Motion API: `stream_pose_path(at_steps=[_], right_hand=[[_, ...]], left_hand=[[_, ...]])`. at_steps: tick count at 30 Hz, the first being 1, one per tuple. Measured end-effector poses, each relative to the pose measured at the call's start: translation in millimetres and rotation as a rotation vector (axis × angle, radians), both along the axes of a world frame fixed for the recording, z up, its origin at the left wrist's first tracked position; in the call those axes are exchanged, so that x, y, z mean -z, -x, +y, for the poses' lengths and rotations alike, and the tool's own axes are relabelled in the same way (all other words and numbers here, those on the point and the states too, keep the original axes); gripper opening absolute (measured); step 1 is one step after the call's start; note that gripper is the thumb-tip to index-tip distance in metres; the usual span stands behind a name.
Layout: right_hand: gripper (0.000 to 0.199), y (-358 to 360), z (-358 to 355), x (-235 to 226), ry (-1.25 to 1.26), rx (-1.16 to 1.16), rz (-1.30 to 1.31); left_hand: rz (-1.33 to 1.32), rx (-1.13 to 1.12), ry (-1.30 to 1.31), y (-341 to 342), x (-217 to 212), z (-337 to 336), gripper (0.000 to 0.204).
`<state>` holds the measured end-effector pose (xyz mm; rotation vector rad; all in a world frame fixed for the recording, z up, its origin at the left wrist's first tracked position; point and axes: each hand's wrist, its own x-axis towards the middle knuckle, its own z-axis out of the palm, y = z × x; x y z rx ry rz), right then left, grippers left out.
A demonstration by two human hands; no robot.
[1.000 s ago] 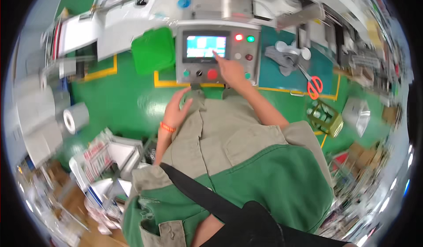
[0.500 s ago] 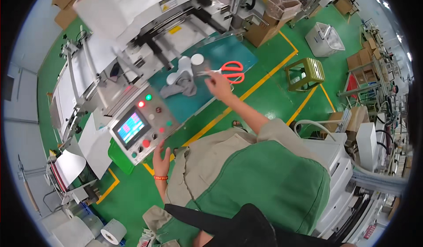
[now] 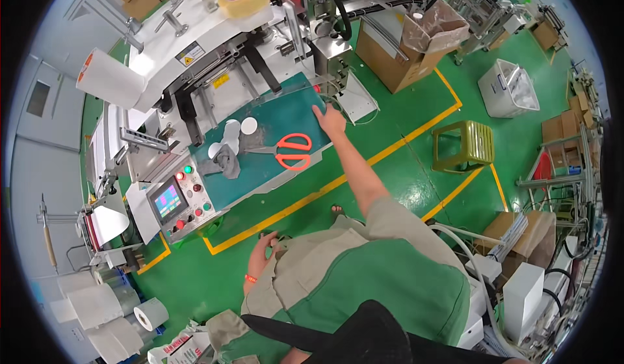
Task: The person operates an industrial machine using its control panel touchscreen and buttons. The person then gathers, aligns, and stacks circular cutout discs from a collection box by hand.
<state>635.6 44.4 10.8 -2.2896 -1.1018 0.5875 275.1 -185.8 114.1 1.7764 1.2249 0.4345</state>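
Note:
My right hand [image 3: 332,121] is at the right edge of the green work mat [image 3: 279,114], just below a red knob [image 3: 317,89]. It is open, thumb apart from the fingers, and holds nothing visible; the fingertips are partly hidden. My left hand [image 3: 260,255] hangs low beside my waist, open and loosely curled, with nothing seen in it. Orange-handled scissors [image 3: 294,151] lie on the mat, blades pointing left. By their tips are a crumpled grey cloth [image 3: 226,162] and several white discs [image 3: 249,126].
Left of the mat is a control panel [image 3: 191,188] with a lit screen and coloured buttons. The white machine [image 3: 159,58] stands behind it. A cardboard box [image 3: 383,55], an olive stool [image 3: 465,146] and a white bin [image 3: 507,91] stand on the floor to the right.
My right hand has moved from beside the scissors to the mat's right edge. My left hand has drawn away from the control panel toward my waist. The whole view has shifted.

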Motion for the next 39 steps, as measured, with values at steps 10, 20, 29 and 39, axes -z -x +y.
stream_pose_path(at_steps=[10,20,29,39], right_hand=[[0.065,-9,1,10,-0.121,-0.083,0.190],[0.063,-10,7,20,-0.177,-0.106,0.133],[0.061,-7,-1,1,-0.186,-0.016,0.095],[0.059,-14,3,2,-0.179,-0.057,0.210]], left_hand=[[-0.014,-0.014,0.142,-46,20,-25,0.041],[0.045,0.050,0.106,-58,38,-37,0.043],[0.088,0.101,0.195,-62,22,-31,0.043],[0.161,0.098,0.093,-66,0,-28,0.042]])
